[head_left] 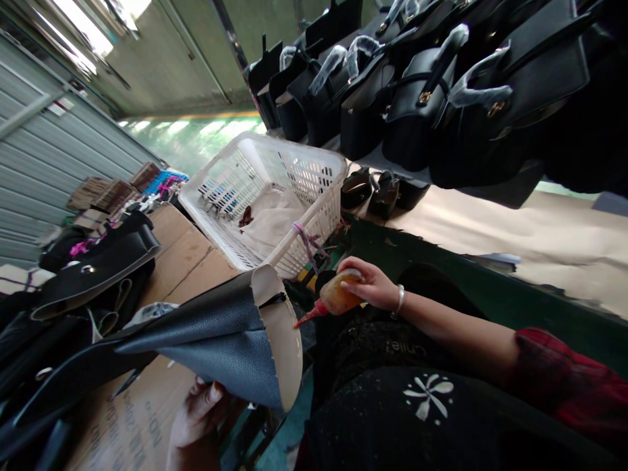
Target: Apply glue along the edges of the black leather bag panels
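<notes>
My right hand [373, 282] is closed round a small squeeze bottle [338, 297] of amber glue with a red nozzle. The nozzle tip touches the pale inner edge of a dark blue-black leather bag piece [220, 340]. My left hand [196, 409] grips that leather piece from below, its fingers partly hidden under the folded material. The piece curls open, showing its cream lining [287, 340] toward the bottle.
A white plastic basket [275, 196] with cloth and small parts stands beyond the leather piece. Several finished black handbags [432, 85] line a shelf at the upper right. More black bag parts [88, 268] lie on the cardboard-covered table [186, 255] at the left.
</notes>
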### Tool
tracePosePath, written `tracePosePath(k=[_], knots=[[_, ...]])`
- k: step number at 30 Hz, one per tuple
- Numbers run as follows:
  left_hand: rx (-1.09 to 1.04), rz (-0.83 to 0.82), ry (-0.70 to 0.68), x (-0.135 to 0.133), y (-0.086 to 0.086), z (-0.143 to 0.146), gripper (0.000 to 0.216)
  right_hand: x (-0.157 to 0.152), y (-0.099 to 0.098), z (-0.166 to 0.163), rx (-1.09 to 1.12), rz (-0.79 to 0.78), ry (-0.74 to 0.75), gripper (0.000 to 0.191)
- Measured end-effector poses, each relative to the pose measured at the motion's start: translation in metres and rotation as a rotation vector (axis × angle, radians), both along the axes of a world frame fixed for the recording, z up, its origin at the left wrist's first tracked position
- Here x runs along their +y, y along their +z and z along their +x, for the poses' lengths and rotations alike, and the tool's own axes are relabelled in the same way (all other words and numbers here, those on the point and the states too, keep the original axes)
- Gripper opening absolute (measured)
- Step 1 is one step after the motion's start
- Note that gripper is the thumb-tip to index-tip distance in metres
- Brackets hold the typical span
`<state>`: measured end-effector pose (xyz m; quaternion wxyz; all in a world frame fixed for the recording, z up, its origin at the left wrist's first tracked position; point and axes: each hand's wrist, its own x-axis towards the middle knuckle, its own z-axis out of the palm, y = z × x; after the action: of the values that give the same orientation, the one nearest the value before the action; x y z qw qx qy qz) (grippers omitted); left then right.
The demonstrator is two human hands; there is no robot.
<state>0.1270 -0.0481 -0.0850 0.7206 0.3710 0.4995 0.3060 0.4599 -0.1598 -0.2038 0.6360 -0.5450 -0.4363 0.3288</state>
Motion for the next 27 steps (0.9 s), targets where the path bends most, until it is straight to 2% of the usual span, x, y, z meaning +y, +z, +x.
tracePosePath(k=[3,9,14,19,25,27], knots=[[0.024,-0.002,0.007,0.000,0.002,0.002,0.043,-0.003,-0.004,0.001,0.004,-0.009,0.028,0.025],[0.049,0.022,0.002,0.001,0.000,0.002,0.044,0.006,-0.002,0.011,-0.061,0.029,-0.179,0.021],[0.046,0.022,-0.024,0.001,0.001,0.000,0.043,0.018,-0.001,0.003,0.008,0.075,-0.155,0.022],[0.072,0.076,-0.036,0.003,0.000,-0.002,0.040,0.019,-0.017,-0.005,0.110,-0.018,-0.172,0.028],[0.063,0.052,-0.009,0.004,-0.004,-0.005,0.040,-0.003,-0.028,-0.012,0.278,-0.173,-0.044,0.033],[0.065,0.032,-0.012,0.009,-0.007,-0.011,0.039,-0.007,-0.029,-0.013,0.275,-0.205,-0.074,0.033]])
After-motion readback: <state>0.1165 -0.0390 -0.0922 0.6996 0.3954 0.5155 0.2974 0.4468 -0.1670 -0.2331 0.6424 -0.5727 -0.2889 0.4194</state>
